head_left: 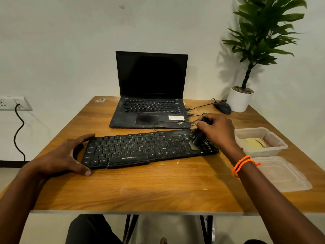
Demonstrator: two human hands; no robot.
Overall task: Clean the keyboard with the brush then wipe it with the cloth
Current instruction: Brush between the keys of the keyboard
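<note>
**Brush at right end, keys run left**

While the right hand (215, 131) grips the brush (197, 138), bristles down on the keyboard (140, 150) right end, its long axis runs left twd the bracing left hand (65, 155), fingers spread. Cloth (255, 142) in tub, nearer rt.

I count one keyboard (149, 150) | one brush (197, 137) | one laptop (151, 92) | one mouse (222, 107) | one potted plant (240, 99) | two plastic containers (260, 140) (281, 175) | my two hands (61, 155) (217, 130)

Open laptop (151, 88), mouse (222, 107), potted plant (240, 101), lid (283, 175) on wooden table (140, 189).
</note>
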